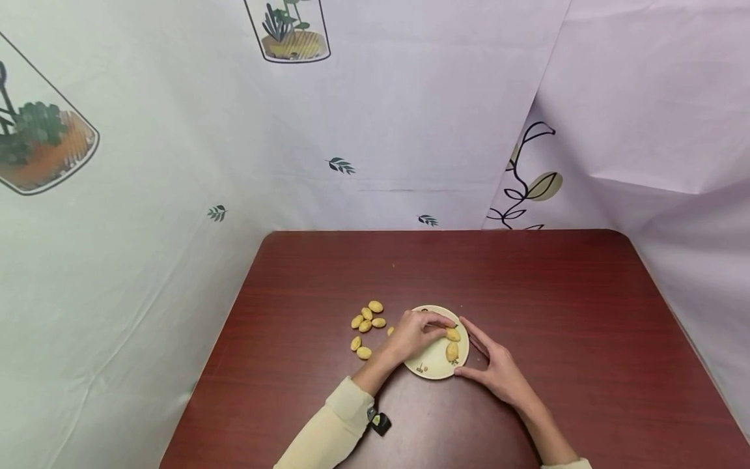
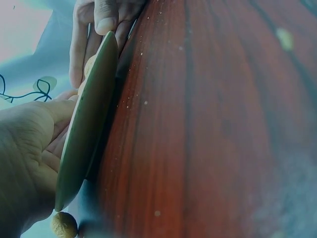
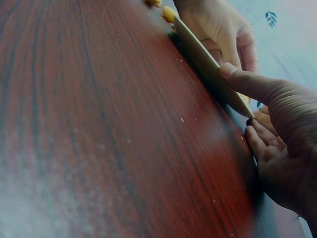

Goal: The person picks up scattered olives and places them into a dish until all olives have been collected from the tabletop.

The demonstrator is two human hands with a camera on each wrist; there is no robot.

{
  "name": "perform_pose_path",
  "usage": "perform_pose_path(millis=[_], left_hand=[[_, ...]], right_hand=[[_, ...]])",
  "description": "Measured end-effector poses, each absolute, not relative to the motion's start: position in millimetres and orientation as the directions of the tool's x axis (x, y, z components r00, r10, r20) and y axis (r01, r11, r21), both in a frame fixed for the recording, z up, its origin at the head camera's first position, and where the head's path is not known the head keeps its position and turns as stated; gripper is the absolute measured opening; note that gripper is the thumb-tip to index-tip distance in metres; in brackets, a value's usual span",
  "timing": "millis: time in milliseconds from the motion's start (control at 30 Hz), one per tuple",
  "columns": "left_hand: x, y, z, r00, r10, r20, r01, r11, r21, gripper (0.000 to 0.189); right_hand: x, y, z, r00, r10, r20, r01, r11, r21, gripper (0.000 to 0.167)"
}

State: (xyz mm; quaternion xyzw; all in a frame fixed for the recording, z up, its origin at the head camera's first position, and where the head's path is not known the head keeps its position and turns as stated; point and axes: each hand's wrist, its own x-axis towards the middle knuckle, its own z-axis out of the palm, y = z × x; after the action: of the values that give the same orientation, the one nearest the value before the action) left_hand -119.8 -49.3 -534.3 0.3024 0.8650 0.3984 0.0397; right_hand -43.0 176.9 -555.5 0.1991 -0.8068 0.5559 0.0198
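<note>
The left hand [image 1: 413, 335] reaches in over the plate [image 1: 432, 365], its wrist bent and its thumb and forefinger extended to a yellow nut [image 1: 453, 334] on the plate's far right side. The tips touch that nut, but whether they pinch it or have let go cannot be told. The right hand [image 1: 498, 370] comes in from the other side, thumb and fingers spread in a curve that grasps the rim of the plate. Between the hands, nearer the right one, lies a second nut [image 1: 452, 352]. Seven loose nuts [image 1: 366, 326] sit on the tabletop [image 1: 498, 273] left of the left hand; another [image 1: 390, 331], just beside it, is partly covered.

Both wrist views show the plate nearly edge-on, so its rim hides much of its contents. The right sleeve [image 1: 567, 464] is mostly cut off below.
</note>
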Motion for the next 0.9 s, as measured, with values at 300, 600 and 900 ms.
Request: perform_pose_path(millis=[300,600,900], left_hand=[[-120.1,-47.9,-535.9,-0.801,0.575,0.168,0.501,0.489,0.714,0.021],[-120.5,-50.1,-534.1,-0.797,0.575,0.185,0.502,0.458,0.734,0.021],[-126.9,-62.3,-526.6,-0.803,0.563,0.193,0.47,0.4,0.787,0.023]], right_hand=[[-42.0,177.1,-555.8,-0.915,-0.304,0.265,-0.356,0.3,-0.885,0.098],[-40.6,175.5,-556.7,-0.924,-0.297,0.243,-0.329,0.285,-0.9,0.099],[-40.8,175.9,-554.1,-0.914,-0.306,0.268,-0.349,0.252,-0.902,0.097]])
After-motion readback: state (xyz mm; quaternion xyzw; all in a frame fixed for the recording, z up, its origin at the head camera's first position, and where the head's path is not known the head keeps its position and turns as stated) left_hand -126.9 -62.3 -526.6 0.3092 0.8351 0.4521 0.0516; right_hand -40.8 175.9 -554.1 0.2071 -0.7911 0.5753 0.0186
